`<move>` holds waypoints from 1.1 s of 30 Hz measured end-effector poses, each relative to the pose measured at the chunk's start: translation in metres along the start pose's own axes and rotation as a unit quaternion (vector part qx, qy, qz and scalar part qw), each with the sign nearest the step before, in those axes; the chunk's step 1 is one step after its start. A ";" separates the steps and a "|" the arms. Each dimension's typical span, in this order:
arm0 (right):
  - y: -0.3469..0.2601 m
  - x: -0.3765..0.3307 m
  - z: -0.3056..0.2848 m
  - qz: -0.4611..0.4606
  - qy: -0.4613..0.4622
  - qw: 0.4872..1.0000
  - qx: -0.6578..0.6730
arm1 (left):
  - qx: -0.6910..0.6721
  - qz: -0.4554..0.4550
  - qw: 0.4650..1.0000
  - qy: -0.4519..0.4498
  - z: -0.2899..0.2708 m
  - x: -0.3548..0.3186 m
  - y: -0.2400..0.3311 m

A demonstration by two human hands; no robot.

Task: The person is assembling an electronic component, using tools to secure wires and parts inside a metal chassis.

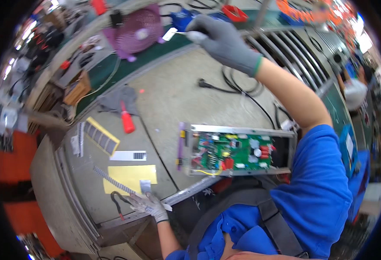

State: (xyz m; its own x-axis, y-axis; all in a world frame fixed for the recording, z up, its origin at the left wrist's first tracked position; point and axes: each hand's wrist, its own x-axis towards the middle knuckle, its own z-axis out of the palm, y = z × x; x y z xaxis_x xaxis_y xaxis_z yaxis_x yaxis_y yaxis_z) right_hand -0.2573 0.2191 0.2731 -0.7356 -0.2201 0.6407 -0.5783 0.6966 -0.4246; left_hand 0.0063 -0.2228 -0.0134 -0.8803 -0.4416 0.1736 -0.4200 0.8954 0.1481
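My right hand (223,43), in a grey glove, is raised over the far side of the bench. Its fingers are pinched on a small white tag (169,34) at the end of a thin stem. At the near left, my left hand (150,206), in a pale glove, lies with fingers stretched out at the lower end of a narrow label strip (112,179). That strip crosses a yellow sheet (132,173), which also bears a small grey label (145,186). Right of centre, a metal tray holds a green circuit board (236,151) with wires and components.
A red-handled screwdriver (127,121) lies by a grey cloth (120,99). Nearby are a yellow-edged label sheet (101,135) and a white barcode label (128,155). A black power cable (225,89) curls behind the board. Farther back stand a purple fan-grille panel (138,32) and metal rollers (290,56).
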 end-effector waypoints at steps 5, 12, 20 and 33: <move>0.001 -0.194 -0.132 0.206 0.101 0.973 0.005 | -0.652 0.064 0.755 -0.011 -0.021 -0.057 0.170; 0.017 -0.335 -0.086 0.394 0.388 0.826 0.108 | -0.599 0.170 0.781 -0.050 -0.023 0.040 0.277; 0.017 -0.343 -0.048 0.299 0.508 0.727 0.352 | -0.594 0.101 0.797 0.049 -0.099 0.047 0.329; -0.033 -0.412 -0.036 0.395 0.353 0.749 0.397 | -0.334 0.539 0.726 -0.266 -0.146 -0.156 0.463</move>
State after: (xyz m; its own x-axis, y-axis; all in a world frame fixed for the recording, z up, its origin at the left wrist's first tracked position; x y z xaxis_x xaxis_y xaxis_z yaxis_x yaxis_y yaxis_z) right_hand 0.0776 0.3116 0.0461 -0.7508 0.6588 0.0479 -0.2946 -0.2690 -0.9170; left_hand -0.0188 0.2525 0.1707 -0.6532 0.7389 0.1651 0.6206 0.3976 0.6759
